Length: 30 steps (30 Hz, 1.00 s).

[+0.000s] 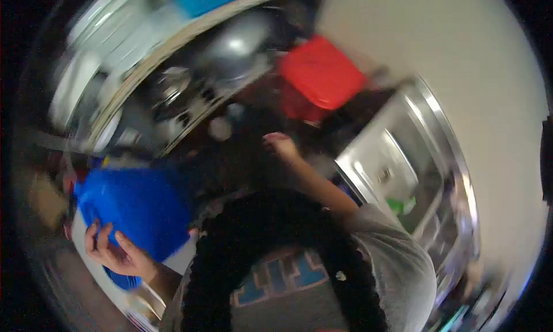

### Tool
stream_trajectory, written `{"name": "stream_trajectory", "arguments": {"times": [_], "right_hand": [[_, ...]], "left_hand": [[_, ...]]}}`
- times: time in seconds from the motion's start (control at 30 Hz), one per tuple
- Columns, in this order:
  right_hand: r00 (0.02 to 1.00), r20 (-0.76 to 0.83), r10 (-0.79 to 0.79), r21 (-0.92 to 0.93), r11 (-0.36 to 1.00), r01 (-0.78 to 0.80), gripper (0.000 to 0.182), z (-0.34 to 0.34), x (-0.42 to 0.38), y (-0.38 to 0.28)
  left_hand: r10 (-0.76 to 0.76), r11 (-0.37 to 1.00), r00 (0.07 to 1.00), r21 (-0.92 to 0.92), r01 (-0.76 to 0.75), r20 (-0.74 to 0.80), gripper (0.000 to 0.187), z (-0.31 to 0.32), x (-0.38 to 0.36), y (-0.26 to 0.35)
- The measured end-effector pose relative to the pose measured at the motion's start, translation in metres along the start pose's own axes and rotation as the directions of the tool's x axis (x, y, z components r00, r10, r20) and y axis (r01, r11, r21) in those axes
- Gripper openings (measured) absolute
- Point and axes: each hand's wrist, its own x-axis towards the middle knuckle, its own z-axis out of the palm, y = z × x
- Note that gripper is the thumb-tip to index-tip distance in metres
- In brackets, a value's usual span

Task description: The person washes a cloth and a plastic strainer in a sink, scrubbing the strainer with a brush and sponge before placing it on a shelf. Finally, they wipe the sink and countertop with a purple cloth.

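My left hand (118, 253) is at the lower left, its fingers bent and spread apart, overlapping the near side of a large blue plastic thing (138, 202). Nothing shows between those fingers. My right arm reaches forward into the dark middle of the view, where my right hand (280, 145) is small and smeared by motion. Its fingers are too blurred to read. The closest large thing to it is a red plastic container with a lid (322, 73), a little farther ahead and to the right.
A steel sink (383, 165) with a bright green item (401, 206) stands on the right beside a pale wall (449, 38). Shelves (173, 44) at the upper left hold metal cookware, including a large shiny pan (236, 47). Blurred items crowd the lower right.
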Motion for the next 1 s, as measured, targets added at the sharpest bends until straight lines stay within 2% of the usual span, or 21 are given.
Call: {"name": "stream_trajectory", "arguments": {"times": [0.03, 0.1, 0.2, 0.23, 0.27, 0.3, 0.37, 0.4, 0.43, 0.47, 0.5, 0.53, 0.6, 0.63, 0.7, 0.77, 0.8, 0.87, 0.9, 0.97, 1.0], "right_hand": [[1.000, 0.009, -0.025, -0.065, 0.998, 0.026, 0.017, -0.011, -0.028, -0.009], [0.994, -0.100, 0.044, 0.071, 0.997, -0.037, 0.015, -0.032, -0.101, -0.033], [0.951, -0.260, -0.168, -0.093, 0.985, 0.148, 0.013, -0.109, -0.215, -0.001], [0.930, -0.320, -0.178, -0.095, 0.983, 0.156, 0.013, -0.135, -0.256, 0.012], [0.865, -0.474, -0.167, 0.036, 0.977, 0.209, 0.014, -0.162, -0.304, 0.025], [0.783, -0.607, -0.136, 0.153, 0.947, 0.284, 0.014, -0.191, -0.354, 0.038], [0.576, -0.810, -0.104, 0.140, 0.921, 0.363, 0.015, -0.241, -0.467, 0.070], [0.449, -0.891, 0.066, 0.170, 0.966, 0.196, 0.017, -0.258, -0.528, 0.073], [0.272, -0.961, 0.057, 0.103, 0.982, 0.158, 0.021, -0.268, -0.586, 0.091], [0.118, -0.976, -0.181, -0.184, 0.983, -0.016, 0.021, -0.289, -0.642, 0.129], [0.019, -0.973, 0.228, 0.200, 0.808, 0.554, 0.021, -0.284, -0.692, 0.122], [-0.114, -0.963, 0.245, 0.133, 0.797, 0.589, 0.017, -0.304, -0.745, 0.173], [-0.287, -0.835, 0.469, 0.149, 0.695, 0.704, 0.010, -0.288, -0.825, 0.166], [-0.317, -0.799, 0.510, 0.128, 0.660, 0.740, 0.010, -0.282, -0.853, 0.161], [-0.358, -0.752, 0.553, 0.054, 0.594, 0.803, 0.009, -0.285, -0.893, 0.165], [-0.360, -0.765, 0.535, 0.014, 0.572, 0.820, 0.008, -0.301, -0.917, 0.179], [-0.340, -0.789, 0.511, 0.000, 0.555, 0.832, 0.008, -0.310, -0.925, 0.184], [-0.326, -0.799, 0.505, 0.009, 0.552, 0.834, 0.009, -0.332, -0.922, 0.176], [-0.289, -0.818, 0.497, 0.039, 0.550, 0.834, 0.011, -0.346, -0.914, 0.169], [-0.230, -0.858, 0.460, 0.077, 0.557, 0.827, 0.017, -0.376, -0.897, 0.156], [-0.187, -0.861, 0.473, 0.113, 0.538, 0.836, 0.019, -0.391, -0.887, 0.145]], "left_hand": [[0.033, 0.986, 0.998, -0.164, -0.023, 0.057, 0.018, 0.023, 0.000, 0.018], [0.108, 0.924, 0.989, -0.378, -0.062, 0.103, 0.015, 0.062, -0.008, 0.056], [0.256, 0.797, 0.954, -0.593, -0.115, 0.159, 0.010, 0.086, -0.022, 0.146], [0.332, 0.752, 0.928, -0.642, -0.151, 0.171, 0.009, 0.089, -0.028, 0.180], [0.376, 0.744, 0.906, -0.645, -0.172, 0.193, 0.009, 0.093, -0.038, 0.213], [0.371, 0.622, 0.907, -0.779, -0.083, 0.199, 0.008, 0.104, -0.055, 0.245], [0.489, 0.466, 0.851, -0.882, -0.070, 0.191, 0.009, 0.097, -0.086, 0.332], [0.603, 0.382, 0.785, -0.915, -0.131, 0.140, 0.010, 0.093, -0.101, 0.371], [0.707, 0.287, 0.703, -0.940, -0.187, 0.076, 0.011, 0.090, -0.118, 0.412], [0.737, 0.209, 0.673, -0.967, -0.144, 0.059, 0.011, 0.082, -0.141, 0.455], [0.768, 0.137, 0.639, -0.986, -0.095, 0.045, 0.011, 0.073, -0.169, 0.496], [0.817, 0.077, 0.575, -0.997, -0.032, 0.045, 0.009, 0.068, -0.195, 0.534], [0.873, -0.076, 0.486, -0.994, 0.081, -0.027, 0.008, 0.068, -0.246, 0.603], [0.884, -0.169, 0.459, -0.977, 0.129, -0.092, 0.007, 0.070, -0.276, 0.632], [0.955, -0.174, 0.283, -0.942, 0.287, -0.090, 0.011, 0.070, -0.336, 0.686], [0.995, -0.042, 0.097, -0.770, 0.637, 0.026, 0.008, 0.076, -0.415, 0.741], [0.996, -0.060, 0.091, -0.764, 0.643, -0.001, 0.008, 0.081, -0.451, 0.770], [0.922, 0.387, -0.359, -0.336, 0.858, 0.146, 0.010, 0.090, -0.508, 0.831], [0.924, 0.381, -0.361, -0.335, 0.861, 0.124, 0.010, 0.089, -0.527, 0.860], [0.829, 0.476, -0.486, 0.105, 0.873, 0.276, 0.017, 0.077, -0.561, 0.917], [0.810, 0.494, -0.520, 0.162, 0.854, 0.271, 0.024, 0.073, -0.571, 0.944]]}}
